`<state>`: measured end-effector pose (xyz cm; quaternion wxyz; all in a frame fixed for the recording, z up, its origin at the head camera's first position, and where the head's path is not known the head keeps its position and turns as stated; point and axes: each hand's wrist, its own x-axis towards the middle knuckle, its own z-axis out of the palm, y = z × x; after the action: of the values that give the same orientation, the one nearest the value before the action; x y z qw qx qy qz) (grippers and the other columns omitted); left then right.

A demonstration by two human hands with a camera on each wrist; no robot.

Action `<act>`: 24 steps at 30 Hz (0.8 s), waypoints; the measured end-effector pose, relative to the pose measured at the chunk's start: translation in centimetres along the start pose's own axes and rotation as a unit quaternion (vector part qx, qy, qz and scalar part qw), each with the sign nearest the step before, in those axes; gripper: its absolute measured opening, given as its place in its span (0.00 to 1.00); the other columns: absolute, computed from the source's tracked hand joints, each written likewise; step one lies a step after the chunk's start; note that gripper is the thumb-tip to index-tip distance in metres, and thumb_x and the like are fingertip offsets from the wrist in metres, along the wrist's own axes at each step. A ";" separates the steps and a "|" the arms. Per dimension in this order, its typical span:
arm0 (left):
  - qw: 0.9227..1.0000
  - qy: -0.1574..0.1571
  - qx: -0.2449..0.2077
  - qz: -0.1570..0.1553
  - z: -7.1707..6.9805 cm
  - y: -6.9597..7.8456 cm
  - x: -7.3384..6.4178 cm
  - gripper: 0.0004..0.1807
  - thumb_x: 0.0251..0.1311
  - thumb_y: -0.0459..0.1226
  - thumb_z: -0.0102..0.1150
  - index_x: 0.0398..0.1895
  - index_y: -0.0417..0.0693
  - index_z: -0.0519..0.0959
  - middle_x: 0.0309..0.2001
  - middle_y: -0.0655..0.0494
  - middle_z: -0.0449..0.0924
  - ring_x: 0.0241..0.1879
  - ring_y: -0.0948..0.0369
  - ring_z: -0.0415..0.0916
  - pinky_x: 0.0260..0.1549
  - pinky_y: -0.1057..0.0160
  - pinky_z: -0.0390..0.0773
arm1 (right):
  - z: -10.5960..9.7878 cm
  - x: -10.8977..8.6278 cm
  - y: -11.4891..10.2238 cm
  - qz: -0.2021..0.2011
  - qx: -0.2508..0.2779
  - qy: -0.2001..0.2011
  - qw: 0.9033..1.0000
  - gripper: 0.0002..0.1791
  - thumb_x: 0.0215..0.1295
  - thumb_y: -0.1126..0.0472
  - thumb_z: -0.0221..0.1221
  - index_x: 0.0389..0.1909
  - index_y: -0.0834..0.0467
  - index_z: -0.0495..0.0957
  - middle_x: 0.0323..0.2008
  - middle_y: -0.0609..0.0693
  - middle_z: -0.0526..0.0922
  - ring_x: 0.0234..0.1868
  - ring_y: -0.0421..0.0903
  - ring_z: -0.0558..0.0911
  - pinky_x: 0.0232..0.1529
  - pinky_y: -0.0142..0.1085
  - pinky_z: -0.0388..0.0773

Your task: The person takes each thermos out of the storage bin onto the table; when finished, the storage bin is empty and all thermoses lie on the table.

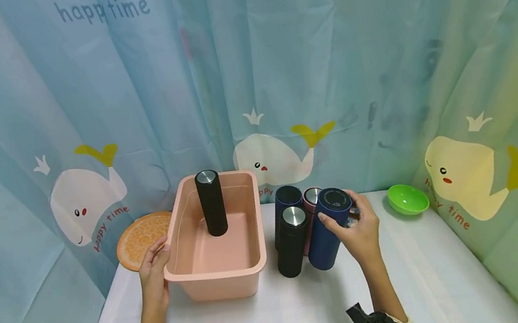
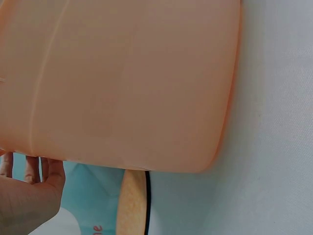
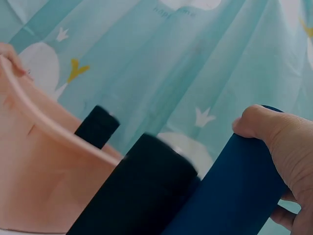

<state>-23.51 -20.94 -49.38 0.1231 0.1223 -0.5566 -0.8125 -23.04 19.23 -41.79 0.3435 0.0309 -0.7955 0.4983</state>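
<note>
My left hand (image 1: 155, 269) grips the left rim of a pink plastic tub (image 1: 222, 287); the left wrist view shows its fingers at the tub's edge. A black thermos (image 1: 213, 205) with a steel-topped lid stands inside the tub. On the right, my right hand (image 1: 361, 224) holds a blue thermos (image 1: 324, 241) near its top, thumb on the near side, other fingers mostly hidden behind it. Close to its left stand a black thermos (image 1: 292, 249) with a steel lid top, a dark blue thermos (image 1: 282, 206) and a pinkish one (image 1: 312, 197), partly hidden behind the others.
A round orange-patterned disc (image 1: 141, 236) leans behind the tub at the table's left. Toward the back right of the white table (image 1: 439, 268) sits a green bowl (image 1: 408, 199). Something small and shiny (image 1: 353, 215) shows behind my right hand. Whale-print curtains (image 1: 294, 65) enclose the table.
</note>
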 end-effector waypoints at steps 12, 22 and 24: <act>1.000 0.005 -0.005 -0.009 0.0 0.0 0.0 0.20 0.67 0.37 0.58 0.60 0.43 0.73 0.43 0.66 0.81 0.47 0.67 0.77 0.45 0.68 0.81 | 0.7 -1.4 3.1 0.001 -0.010 -0.037 0.999 0.37 0.42 0.62 0.78 0.57 0.62 0.75 0.49 0.56 0.79 0.44 0.36 0.74 0.35 0.20 0.76; 1.000 0.003 -0.012 -0.010 0.1 0.3 -0.2 0.21 0.67 0.37 0.57 0.61 0.41 0.72 0.44 0.65 0.81 0.47 0.67 0.77 0.42 0.70 0.81 | 1.2 -2.1 3.7 0.018 -0.025 -0.051 0.998 0.36 0.41 0.61 0.78 0.55 0.60 0.76 0.47 0.53 0.79 0.42 0.35 0.74 0.34 0.28 0.79; 1.000 0.003 -0.012 -0.008 0.1 0.3 -0.2 0.21 0.67 0.37 0.57 0.61 0.41 0.72 0.44 0.65 0.81 0.47 0.67 0.78 0.43 0.70 0.81 | 1.3 -2.2 3.7 0.018 -0.023 -0.052 0.998 0.36 0.41 0.61 0.78 0.55 0.60 0.76 0.47 0.53 0.79 0.42 0.36 0.74 0.34 0.26 0.78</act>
<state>-23.35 -20.91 -49.01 0.1191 0.1275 -0.5457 -0.8196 -23.49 19.35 -46.31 0.2930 0.0341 -0.8241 0.4836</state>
